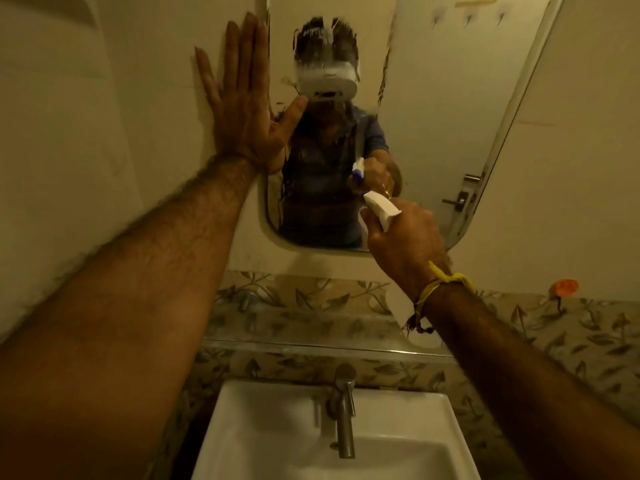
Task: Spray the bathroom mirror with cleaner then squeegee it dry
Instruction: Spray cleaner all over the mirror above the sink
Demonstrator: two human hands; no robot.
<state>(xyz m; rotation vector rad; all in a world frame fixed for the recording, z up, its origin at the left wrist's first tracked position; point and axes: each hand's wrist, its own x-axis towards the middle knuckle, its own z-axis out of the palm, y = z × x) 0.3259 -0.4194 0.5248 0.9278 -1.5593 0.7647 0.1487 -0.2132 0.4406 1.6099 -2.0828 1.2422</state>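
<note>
Left hand [239, 109]: released, fingers straight and together, palm laid flat on the wall [104, 133] at the left edge of the mirror [433, 116], the thumb reaching across onto the glass. Arm extended upward from lower left.

Right hand [405, 237]: grasping a spray bottle [379, 207], fingers curled round it. Only the white spray head shows above the knuckles; the body of the bottle is hidden behind the hand. The nozzle points at the lower middle of the mirror, close to the glass; contact with the glass cannot be determined from this angle. A yellow thread band [440, 289] is tied round the right wrist.

Mirror: mounted on the wall above the sink, rounded corners, tilted in the wide-angle view. White streaks and runs of wet cleaner [313, 46] lie over its upper left and middle portion. The glass reflects the person, the bottle with a blue part, and a door with metal handle [462, 199].

Below: a band of leaf-patterned tile [311, 303] under the mirror, with a narrow ledge. A white rectangular sink [242, 427] sits at bottom centre, a metal tap [343, 407] standing at its rear edge. An orange object [564, 287] is fixed on the wall at right, identity unclear.
</note>
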